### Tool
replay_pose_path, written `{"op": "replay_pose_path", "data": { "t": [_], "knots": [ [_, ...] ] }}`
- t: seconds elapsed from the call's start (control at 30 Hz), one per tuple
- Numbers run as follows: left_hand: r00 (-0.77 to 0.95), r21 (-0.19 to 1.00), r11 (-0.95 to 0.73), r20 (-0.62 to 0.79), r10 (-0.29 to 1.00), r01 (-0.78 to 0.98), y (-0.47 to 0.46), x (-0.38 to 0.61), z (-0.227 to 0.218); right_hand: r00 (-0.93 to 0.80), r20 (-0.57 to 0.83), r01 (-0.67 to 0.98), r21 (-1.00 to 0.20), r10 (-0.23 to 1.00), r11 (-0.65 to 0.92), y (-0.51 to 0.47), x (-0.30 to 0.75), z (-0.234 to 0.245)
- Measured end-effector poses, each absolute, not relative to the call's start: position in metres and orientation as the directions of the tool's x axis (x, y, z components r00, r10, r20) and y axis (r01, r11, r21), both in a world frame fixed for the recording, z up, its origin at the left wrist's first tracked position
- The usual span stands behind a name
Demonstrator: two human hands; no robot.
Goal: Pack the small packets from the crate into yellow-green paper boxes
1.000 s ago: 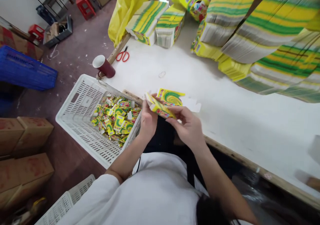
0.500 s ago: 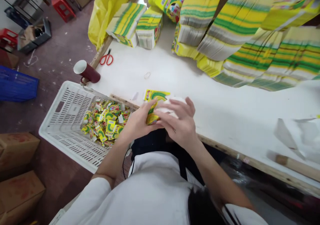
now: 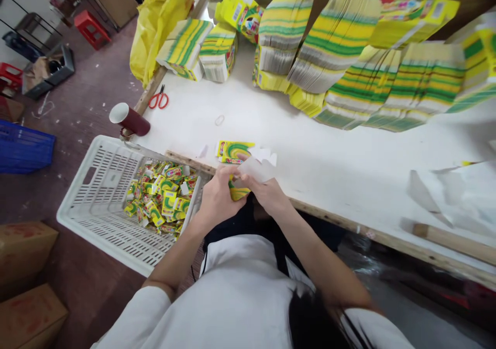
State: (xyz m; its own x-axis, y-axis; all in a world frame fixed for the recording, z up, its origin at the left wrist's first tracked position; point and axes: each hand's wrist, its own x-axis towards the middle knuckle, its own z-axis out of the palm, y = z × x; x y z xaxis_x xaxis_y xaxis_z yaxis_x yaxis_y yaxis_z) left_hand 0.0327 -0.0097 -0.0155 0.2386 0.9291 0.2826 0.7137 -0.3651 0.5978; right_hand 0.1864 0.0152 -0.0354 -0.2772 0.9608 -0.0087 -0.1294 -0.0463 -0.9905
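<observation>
White shirt nearest. At the tabletop edge, left hand has its fingers wrapped around a small yellow-green box; right hand pinches a white piece just above it, flap or separate card not clear. White basket to the left holds many small packets. Just beyond the hands, a flattened carton lies on the tabletop. Farther: rubber band, dark red mug and red-handled scissors near the left edge. Behind, stacks of folded cartons and a yellow bag; red stool on the floor.
</observation>
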Motion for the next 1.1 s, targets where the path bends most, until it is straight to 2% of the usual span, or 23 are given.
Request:
{"op": "replay_pose_path", "data": {
  "t": [0.13, 0.23, 0.3, 0.37, 0.4, 0.47, 0.57, 0.67, 0.8, 1.0, 1.1],
  "knots": [
    [0.315, 0.668, -0.365, 0.201, 0.928, 0.648, -0.006, 0.029, -0.026, -0.384, 0.198, 0.046, -0.971, 0.902, 0.233, 0.003, 0.185, -0.036],
    [0.206, 0.747, -0.338, 0.268, 0.941, 0.573, -0.005, 0.029, -0.032, -0.41, 0.303, 0.148, -0.909, 0.86, 0.39, 0.001, 0.186, -0.034],
    [0.019, 0.794, -0.232, 0.267, 0.963, 0.563, -0.004, 0.029, -0.034, -0.275, 0.333, 0.191, -0.901, 0.902, 0.39, 0.006, 0.189, -0.036],
    [-0.13, 0.871, -0.093, 0.176, 0.976, 0.482, -0.004, 0.026, -0.034, -0.122, 0.344, 0.237, -0.901, 0.931, 0.364, 0.013, 0.194, -0.04],
    [-0.166, 0.917, -0.029, 0.103, 0.981, 0.398, -0.003, 0.024, -0.033, -0.097, 0.353, 0.263, -0.893, 0.931, 0.366, 0.016, 0.196, -0.043],
    [-0.193, 0.979, 0.048, -0.008, 0.981, 0.2, -0.002, 0.019, -0.032, -0.177, 0.38, 0.31, -0.854, 0.908, 0.418, 0.018, 0.198, -0.048],
    [-0.297, 0.999, 0.011, 0.003, 0.955, 0.046, 0.001, 0.015, -0.03, -0.328, 0.419, 0.336, -0.786, 0.847, 0.519, 0.017, 0.198, -0.052],
    [-0.329, 0.999, -0.03, 0.04, 0.944, 0.036, 0.003, 0.016, -0.027, -0.357, 0.428, 0.356, -0.76, 0.831, 0.544, 0.018, 0.202, -0.052],
    [-0.308, 0.999, -0.044, 0.049, 0.95, 0.024, 0.003, 0.019, -0.027, -0.463, 0.345, 0.333, -0.786, 0.816, 0.521, 0.026, 0.214, -0.047],
    [-0.328, 0.998, -0.059, 0.053, 0.943, -0.007, 0.004, 0.026, -0.025, -0.338, 0.348, 0.247, -0.864, 0.874, 0.439, 0.024, 0.216, -0.039],
    [-0.339, 0.998, -0.067, 0.066, 0.939, 0.009, 0.005, 0.027, -0.022, -0.382, 0.33, 0.224, -0.873, 0.863, 0.433, 0.02, 0.215, -0.035]
  ]
}}
